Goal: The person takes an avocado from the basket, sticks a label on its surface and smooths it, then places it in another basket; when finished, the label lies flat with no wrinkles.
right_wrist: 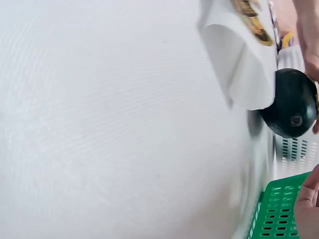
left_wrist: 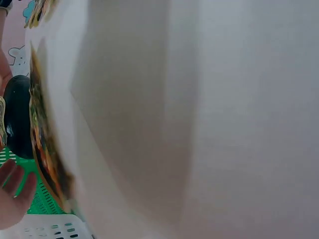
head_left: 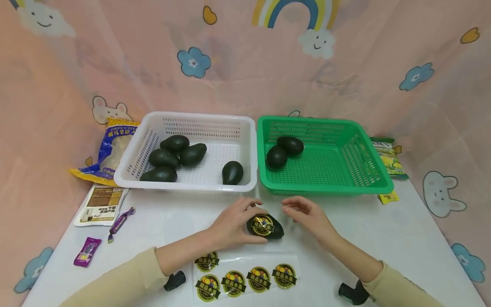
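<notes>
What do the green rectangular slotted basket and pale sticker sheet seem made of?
Green rectangular slotted basket: probably moulded plastic, satin finish, given uniform colour and regular slots. Pale sticker sheet: glossy film or coated paper, uncertain which; it shines and curls.

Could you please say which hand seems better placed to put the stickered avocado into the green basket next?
Probably the right hand: it looks free and is nearer the green basket; the left hand, gripping the stickered avocado, sits nearer the white basket.
</notes>
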{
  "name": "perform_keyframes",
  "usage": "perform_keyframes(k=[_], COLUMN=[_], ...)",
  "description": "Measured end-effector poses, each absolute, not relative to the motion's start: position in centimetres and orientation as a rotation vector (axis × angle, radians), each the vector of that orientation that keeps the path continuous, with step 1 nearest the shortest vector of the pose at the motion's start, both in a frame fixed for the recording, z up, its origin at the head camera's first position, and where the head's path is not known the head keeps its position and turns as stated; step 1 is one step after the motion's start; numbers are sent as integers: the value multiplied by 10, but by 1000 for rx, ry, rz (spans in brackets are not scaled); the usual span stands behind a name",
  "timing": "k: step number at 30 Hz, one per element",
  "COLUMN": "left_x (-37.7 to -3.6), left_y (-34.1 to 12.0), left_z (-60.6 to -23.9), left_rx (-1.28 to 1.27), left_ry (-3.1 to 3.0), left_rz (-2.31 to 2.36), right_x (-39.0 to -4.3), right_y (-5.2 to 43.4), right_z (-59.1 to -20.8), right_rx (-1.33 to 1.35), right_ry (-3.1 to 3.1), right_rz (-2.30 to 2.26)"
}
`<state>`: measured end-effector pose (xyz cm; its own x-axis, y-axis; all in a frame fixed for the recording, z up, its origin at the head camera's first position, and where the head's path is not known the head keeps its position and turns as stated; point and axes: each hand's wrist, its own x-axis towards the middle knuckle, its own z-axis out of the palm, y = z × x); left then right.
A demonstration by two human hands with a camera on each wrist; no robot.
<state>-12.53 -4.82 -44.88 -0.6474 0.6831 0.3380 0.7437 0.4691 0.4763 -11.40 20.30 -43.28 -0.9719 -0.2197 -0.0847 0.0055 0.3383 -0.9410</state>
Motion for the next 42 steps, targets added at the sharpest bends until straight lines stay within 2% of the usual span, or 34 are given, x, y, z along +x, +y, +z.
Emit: perform_keyframes(k=[3, 8, 12, 16, 23, 28, 31, 34, 38, 42], left_x=[-130, -138, -137, -144, -200, -227, -225, -212, -187, -163], left_y=[-45, -43, -47, -48, -7, 25, 28, 20, -2, -35], left_z=[-448, -445, -428, -394, -345, -353, -363, -367, -369, -389], left_rx=[-1347, -1475, -1507, -1515, -1401, -1248, -1238, -1276, -1316, -1263], left_ry=[-2714, -2752, -2694, -2617, -2606, -2868, -2876, -2758, -2657, -2721], left_rz=[-952, -971, -1074, -1204, -1141, -982, -989, -1242, -1633, -1906], right_x=[-122, -135, -141, -143, -143, -141, -141, -140, -138, -134], right_y=[205, 200, 194, 191, 190, 188, 187, 189, 193, 195], right_z=[-424, -421, -428, -431, -436, -442, -444, -445, -442, -436], right_rx=[109, 307, 327, 330, 348, 242, 248, 278, 318, 344], right_ry=[2145, 1952, 1964, 2003, 1996, 1996, 2006, 2025, 2039, 2041], right_rz=[-1897, -2067, -2122, -2143, -2171, -2148, -2133, -2129, -2155, -2155])
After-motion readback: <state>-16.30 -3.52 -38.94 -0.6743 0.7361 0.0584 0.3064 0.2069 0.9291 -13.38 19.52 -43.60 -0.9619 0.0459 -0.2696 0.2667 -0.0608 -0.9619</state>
